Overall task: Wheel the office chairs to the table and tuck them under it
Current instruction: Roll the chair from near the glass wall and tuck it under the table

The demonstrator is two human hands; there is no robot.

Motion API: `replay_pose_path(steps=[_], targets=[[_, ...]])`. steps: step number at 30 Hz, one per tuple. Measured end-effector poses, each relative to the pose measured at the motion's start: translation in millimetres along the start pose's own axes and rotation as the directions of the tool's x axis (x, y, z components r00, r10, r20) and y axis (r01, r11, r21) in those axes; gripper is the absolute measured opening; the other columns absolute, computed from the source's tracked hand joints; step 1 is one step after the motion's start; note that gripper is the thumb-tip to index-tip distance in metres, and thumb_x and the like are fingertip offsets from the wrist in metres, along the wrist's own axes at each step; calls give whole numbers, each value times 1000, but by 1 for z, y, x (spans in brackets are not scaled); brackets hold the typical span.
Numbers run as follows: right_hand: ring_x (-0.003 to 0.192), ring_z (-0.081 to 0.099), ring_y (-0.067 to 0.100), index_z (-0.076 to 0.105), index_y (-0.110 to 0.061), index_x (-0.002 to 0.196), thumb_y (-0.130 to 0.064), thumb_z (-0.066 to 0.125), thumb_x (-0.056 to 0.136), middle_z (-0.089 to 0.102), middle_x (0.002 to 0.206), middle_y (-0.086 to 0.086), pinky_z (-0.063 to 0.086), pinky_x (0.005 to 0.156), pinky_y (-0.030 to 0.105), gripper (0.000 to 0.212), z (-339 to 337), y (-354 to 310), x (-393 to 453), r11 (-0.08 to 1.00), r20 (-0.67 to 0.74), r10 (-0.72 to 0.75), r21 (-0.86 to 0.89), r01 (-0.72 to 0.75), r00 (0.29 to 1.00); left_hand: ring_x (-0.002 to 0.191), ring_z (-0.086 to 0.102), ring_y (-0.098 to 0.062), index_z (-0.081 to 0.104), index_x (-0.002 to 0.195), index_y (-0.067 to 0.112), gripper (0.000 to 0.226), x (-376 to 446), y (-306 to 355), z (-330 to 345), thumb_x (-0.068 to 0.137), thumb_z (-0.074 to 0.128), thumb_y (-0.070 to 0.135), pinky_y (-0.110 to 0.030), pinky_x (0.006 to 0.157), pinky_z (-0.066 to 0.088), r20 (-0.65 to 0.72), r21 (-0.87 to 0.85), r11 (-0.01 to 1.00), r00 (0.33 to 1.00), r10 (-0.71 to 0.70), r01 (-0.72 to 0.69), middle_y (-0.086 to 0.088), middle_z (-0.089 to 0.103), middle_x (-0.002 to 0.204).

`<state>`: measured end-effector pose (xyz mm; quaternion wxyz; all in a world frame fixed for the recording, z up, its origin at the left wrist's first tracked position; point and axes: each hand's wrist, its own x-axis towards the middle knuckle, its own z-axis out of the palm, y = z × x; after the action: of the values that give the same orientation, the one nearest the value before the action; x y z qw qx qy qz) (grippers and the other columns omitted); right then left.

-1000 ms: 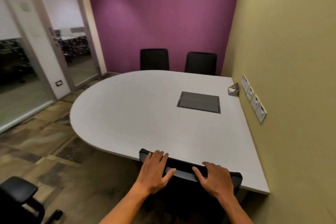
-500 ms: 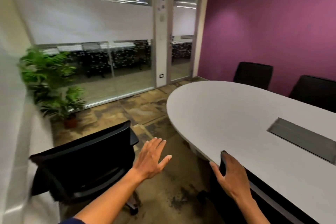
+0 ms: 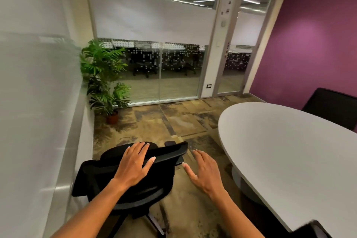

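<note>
far chair (image 3: 336, 108): cut by the right edge, lower part behind the table (image 3: 289, 150)
near chair (image 3: 316, 228): only a corner shows; blurred
left wall (image 3: 29, 102): smeared

Chair (image 3: 123, 177) left of table (image 3: 289, 156); plant (image 3: 105, 79) beyond.

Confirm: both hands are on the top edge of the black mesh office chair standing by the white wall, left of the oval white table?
Not quite. In the head view only the left hand rests on the top edge of the black mesh office chair. The right hand hovers open beside it, not touching. The rest holds: chair by the white wall, left of the oval white table.
</note>
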<state>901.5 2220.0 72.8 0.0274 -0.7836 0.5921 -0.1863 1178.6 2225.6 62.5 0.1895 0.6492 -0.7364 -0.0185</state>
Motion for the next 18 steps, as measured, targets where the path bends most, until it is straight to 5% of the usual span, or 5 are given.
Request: replay_pose_path(steps=[8, 12, 18], targets=[[144, 35, 17, 41, -21, 150, -76, 24, 94, 43, 153, 0, 25, 121, 37, 81, 81, -100, 101, 984, 134, -179, 11, 179, 975, 138, 47, -22, 50, 145, 14, 86, 13, -108, -5, 91, 15, 73, -43, 115, 38, -37, 8, 981, 980, -195, 195, -3, 57, 143], [142, 38, 18, 49, -25, 145, -79, 13, 91, 48, 151, -1, 26, 119, 36, 84, 97, -106, 116, 967, 160, -240, -42, 250, 957, 121, 62, -25, 66, 128, 12, 77, 13, -103, -1, 97, 23, 67, -41, 103, 50, -136, 8, 992, 983, -124, 127, -4, 71, 122], [103, 66, 19, 69, -28, 118, -84, 6, 88, 72, 110, -3, 48, 90, 36, 90, 104, -99, 156, 951, 198, -283, -72, 302, 938, 114, 64, -23, 72, 116, 11, 59, 32, -116, 1, 96, 42, 58, -39, 98, 53, -186, -15, 992, 974, -127, 126, -3, 74, 113]])
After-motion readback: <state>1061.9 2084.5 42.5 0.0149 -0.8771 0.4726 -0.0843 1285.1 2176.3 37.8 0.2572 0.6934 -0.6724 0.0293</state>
